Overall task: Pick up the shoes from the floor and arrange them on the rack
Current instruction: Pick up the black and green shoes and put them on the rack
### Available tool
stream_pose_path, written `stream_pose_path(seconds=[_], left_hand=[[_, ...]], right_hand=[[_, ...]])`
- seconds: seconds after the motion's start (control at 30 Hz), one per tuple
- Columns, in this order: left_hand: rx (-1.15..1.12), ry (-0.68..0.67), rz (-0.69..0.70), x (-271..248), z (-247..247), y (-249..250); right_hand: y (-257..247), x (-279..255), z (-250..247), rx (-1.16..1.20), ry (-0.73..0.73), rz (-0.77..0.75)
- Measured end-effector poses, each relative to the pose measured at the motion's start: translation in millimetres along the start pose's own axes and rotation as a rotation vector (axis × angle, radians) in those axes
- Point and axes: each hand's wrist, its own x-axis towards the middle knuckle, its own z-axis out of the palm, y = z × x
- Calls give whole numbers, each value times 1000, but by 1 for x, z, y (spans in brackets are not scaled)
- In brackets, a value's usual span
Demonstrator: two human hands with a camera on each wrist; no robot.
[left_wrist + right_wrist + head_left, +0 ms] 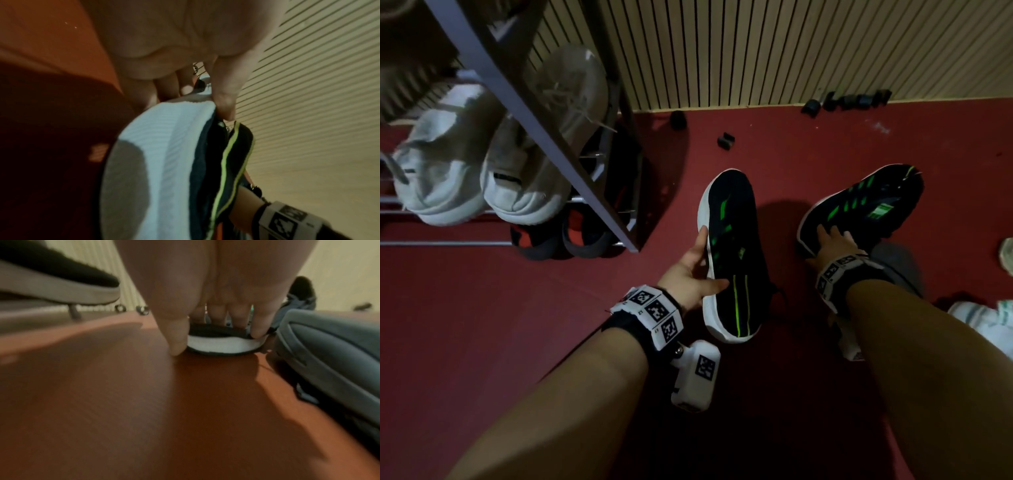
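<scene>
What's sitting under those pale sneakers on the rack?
Under the pale sneakers, a dark pair with red insides sits at the rack's foot. Their toes are hidden.

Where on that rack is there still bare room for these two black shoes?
The rack's middle shelf is crowded with two pale sneakers. The bottom tier holds red-and-black sandals at its right end; the rails left of them show bare.

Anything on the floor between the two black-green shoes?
Nothing: only bare red floor and shadow between the left shoe and the right shoe, per head view.
</scene>
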Motion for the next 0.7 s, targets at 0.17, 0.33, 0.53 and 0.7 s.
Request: stream_pose_path(seconds=[0.17,0.33,0.53,0.7], left_hand=[[-12,-46,14,3,0,-4],[13,-28,8,-1,-6,-12],[70,74,-15,-19,-32,-27],[255,22,-53,-45,-77,-51]], right_hand=[[-2,-2,3,-166,79,-13],[-13,-15,-7,-234,77,-75],[-58,-61,4,-239,59,-187],[-103,-103,14,-235,91,-354]])
